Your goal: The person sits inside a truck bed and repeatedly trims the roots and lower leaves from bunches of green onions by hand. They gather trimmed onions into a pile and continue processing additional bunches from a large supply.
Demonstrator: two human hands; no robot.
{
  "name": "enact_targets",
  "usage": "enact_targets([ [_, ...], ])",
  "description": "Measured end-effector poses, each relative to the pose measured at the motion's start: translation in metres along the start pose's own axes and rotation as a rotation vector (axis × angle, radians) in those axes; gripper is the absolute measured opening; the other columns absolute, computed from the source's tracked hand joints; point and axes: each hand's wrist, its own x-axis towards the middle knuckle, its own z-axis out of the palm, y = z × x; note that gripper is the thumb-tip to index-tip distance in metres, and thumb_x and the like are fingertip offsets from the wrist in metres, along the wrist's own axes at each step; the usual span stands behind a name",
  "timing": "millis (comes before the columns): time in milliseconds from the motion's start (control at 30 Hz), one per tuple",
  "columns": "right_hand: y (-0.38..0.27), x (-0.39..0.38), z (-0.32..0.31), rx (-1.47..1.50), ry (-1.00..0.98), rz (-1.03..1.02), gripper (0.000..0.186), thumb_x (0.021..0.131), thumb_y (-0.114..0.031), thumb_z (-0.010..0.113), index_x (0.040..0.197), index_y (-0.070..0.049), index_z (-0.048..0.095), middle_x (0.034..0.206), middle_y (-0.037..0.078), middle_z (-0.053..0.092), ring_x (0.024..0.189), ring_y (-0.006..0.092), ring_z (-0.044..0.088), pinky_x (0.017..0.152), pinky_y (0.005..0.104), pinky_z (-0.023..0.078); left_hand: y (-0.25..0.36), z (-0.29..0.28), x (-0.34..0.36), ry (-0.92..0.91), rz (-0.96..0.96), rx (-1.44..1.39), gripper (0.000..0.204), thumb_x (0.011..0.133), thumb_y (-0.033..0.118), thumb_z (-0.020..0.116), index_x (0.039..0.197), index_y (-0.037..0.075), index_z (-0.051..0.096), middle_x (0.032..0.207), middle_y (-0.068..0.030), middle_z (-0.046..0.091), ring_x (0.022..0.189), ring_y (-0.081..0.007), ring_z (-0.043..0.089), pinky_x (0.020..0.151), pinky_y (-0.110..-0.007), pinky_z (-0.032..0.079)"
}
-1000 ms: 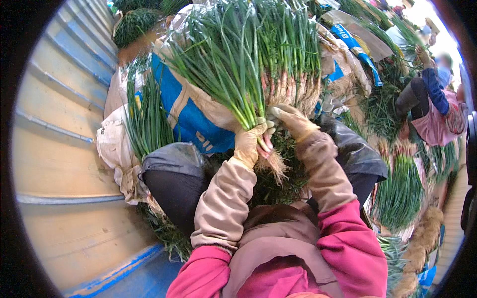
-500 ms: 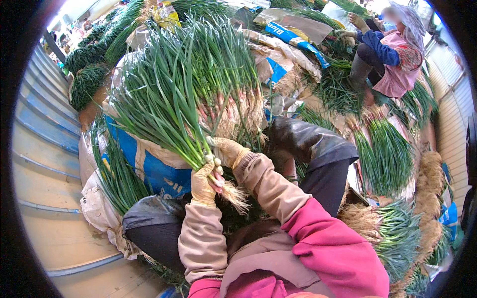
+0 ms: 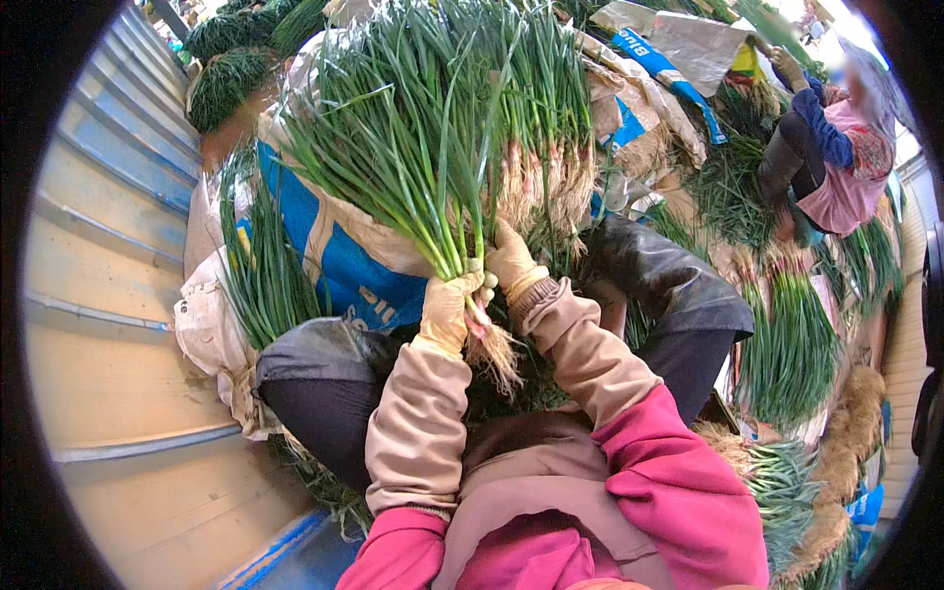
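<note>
Beside the ribbed wall point(image 3: 118, 280), one person sits, knees point(image 3: 320, 354) well apart, likely to leave working room between them. Blue-and-tan sack point(image 3: 339, 261) just ahead; seems to serve as a raised rest. Heap point(image 3: 541, 118) of green onions lies over it, leaves pointing away, root ends toward the sitter: probably laid so for easy reach. Nearer, a bunch point(image 3: 423, 202) leans up and leftward from between the knees, its leaves overlapping the heap from where I stand. Left hand point(image 3: 450, 307), gloved, is closed round the bunch low down, near the roots, I suppose to keep the ends together. Right hand point(image 3: 513, 261), gloved too, is just beside the stems, fingers bent; whether it pinches one, I cannot tell. Pale roots point(image 3: 495, 356) hang below the left grip, uncovered.
</note>
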Motion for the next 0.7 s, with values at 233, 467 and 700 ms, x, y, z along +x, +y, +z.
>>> enact_targets([
  [233, 0.061, 0.002, -0.070, -1.027, -0.109, 0.196, 0.033, 0.079, -0.006, 0.053, 0.111, -0.004, 0.049, 0.090, 0.023, 0.061, 0.086, 0.0398, 0.059, 0.072, 0.0421, 0.049, 0.051, 0.038, -0.049, -0.152, 0.063, -0.228, 0.014, 0.085, 0.009, 0.055, 0.098, 0.004, 0.055, 0.074, -0.0071, 0.057, 0.051, -0.0132, 0.055, 0.032, -0.024, 0.043],
  [467, -0.064, 0.013, -0.059, -1.132, -0.134, -0.016, 0.025, 0.080, -0.028, 0.056, 0.092, -0.007, 0.062, 0.093, 0.018, 0.062, 0.086, 0.0325, 0.061, 0.074, 0.0413, 0.048, 0.038, 0.005, -0.007, -0.229, -0.025, -0.423, 0.017, 0.084, 0.011, 0.057, 0.098, 0.001, 0.055, 0.071, -0.0088, 0.061, 0.046, -0.0141, 0.053, 0.034, -0.026, 0.043],
  [700, -0.043, 0.071, -0.043, -0.750, 0.289, -0.135, 0.016, 0.073, -0.016, 0.067, 0.086, -0.006, 0.062, 0.074, 0.010, 0.061, 0.071, 0.0210, 0.060, 0.067, 0.0308, 0.048, 0.037, 0.012, -0.010, -0.225, -0.055, -0.350, 0.033, 0.086, 0.013, 0.056, 0.117, 0.007, 0.049, 0.082, -0.0120, 0.065, 0.040, -0.0149, 0.051, 0.034, -0.028, 0.043],
])
